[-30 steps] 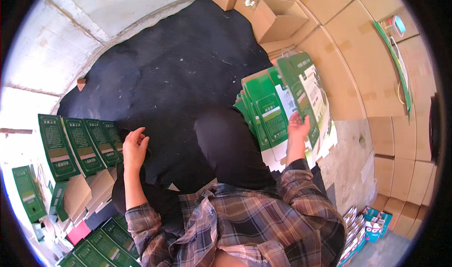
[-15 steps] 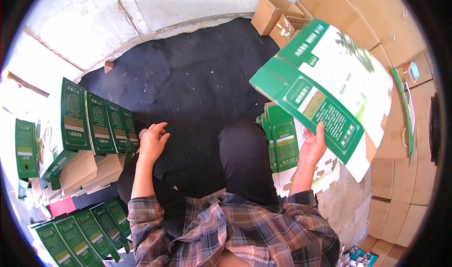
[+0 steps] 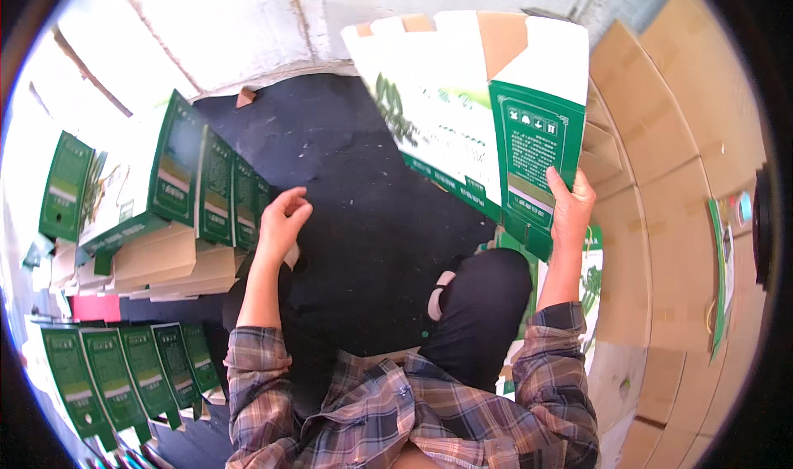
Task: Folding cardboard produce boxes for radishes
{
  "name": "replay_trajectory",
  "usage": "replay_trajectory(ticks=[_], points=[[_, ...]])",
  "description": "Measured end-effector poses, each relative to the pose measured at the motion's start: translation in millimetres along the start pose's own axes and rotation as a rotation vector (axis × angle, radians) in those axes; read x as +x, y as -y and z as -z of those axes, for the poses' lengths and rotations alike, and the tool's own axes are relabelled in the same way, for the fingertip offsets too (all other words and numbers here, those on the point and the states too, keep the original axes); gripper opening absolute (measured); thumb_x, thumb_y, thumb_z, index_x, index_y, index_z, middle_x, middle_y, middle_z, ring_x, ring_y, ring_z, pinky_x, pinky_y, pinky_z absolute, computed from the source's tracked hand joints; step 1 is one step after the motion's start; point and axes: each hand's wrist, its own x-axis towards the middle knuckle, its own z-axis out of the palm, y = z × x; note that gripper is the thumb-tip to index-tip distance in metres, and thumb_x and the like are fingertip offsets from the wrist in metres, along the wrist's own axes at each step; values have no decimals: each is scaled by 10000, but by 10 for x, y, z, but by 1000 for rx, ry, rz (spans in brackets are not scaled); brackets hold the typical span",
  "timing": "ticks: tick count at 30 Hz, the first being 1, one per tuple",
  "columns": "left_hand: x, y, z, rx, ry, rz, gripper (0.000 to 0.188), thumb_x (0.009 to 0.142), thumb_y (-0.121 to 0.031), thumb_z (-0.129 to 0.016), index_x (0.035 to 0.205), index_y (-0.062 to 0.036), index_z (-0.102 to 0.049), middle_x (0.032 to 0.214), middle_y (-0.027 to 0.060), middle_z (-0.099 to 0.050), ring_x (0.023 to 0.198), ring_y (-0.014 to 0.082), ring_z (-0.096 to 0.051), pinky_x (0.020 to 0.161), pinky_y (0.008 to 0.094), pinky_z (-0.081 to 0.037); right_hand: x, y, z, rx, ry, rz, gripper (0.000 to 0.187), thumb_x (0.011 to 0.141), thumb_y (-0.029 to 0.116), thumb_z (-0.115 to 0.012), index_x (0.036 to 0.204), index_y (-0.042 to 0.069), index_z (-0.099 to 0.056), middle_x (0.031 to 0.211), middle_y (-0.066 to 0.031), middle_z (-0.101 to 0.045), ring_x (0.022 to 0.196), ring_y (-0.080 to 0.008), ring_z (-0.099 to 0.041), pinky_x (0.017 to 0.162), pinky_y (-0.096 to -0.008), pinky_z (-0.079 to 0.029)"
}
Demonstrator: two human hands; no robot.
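My right hand grips a green-and-white printed cardboard carton by the lower part of its green side panel, thumb on the near face. The carton is raised over the dark ground sheet, its white flaps and one brown inner face turned upward and away from me. My left hand is in the air with its fingers loosely curled and apart, nothing visible in it. It is nearest to a row of assembled green cartons standing at the left.
A second row of green cartons stands at the lower left. More printed cartons lie beside my right knee. Stacked brown cardboard boxes line the right side. A pale wall rises beyond the black sheet.
The carton in my right hand has swung leftward and turned, so its green side panel now faces me and its flaps point away. My left hand stays empty. The view has shifted rightward.
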Motion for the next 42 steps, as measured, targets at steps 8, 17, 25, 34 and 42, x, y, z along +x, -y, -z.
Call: replay_trajectory(ticks=[8, 17, 25, 34, 42], points=[[230, -32, 656, -485, -375, 294, 635, 875, -319, -603, 1391, -75, -325, 1346, 97, -418, 1221, 237, -404, 895, 390, -420, 254, -72, -251, 192, 306, -81, 239, 843, 12, -599, 1081, -9, -613, 988, -34, -655, 855, -90, -586, 799, -247, -450], [193, -13, 556, -822, -520, 114, 261, 810, -52, -656, 1050, -14, -560, 991, 61, -629, 887, 165, -597, 807, 308, -468, 393, -665, -330, 95, 286, -233, 216, 881, 68, -576, 1084, -5, -588, 957, -24, -633, 837, -83, -561, 764, -230, -441], [118, -80, 301, -704, -475, 179, 249, 795, -53, -668, 1021, -13, -571, 948, 53, -631, 841, 133, -576, 773, 274, -445, 424, -1023, -512, -410, 207, -97, 607, 806, 278, -693, 1255, -39, -436, 1158, -151, -532, 1053, -216, -511, 920, -320, -390], [1, -261, 149, -593, -415, 144, 262, 777, -57, -681, 1014, -35, -570, 922, 18, -620, 826, 108, -558, 770, 266, -435, 399, -1097, -749, -663, 115, -324, 1102, 627, 362, -801, 1431, 5, -138, 1362, -263, -286, 1255, -357, -344, 1048, -395, -295], [-53, -389, 138, -624, -349, 31, 213, 788, -43, -669, 973, -51, -563, 916, 5, -618, 834, 85, -552, 774, 254, -430, 482, -1085, -756, -564, 124, -349, 942, 669, 160, -646, 1439, 9, -123, 1392, -253, -272, 1284, -348, -326, 1063, -370, -275]])
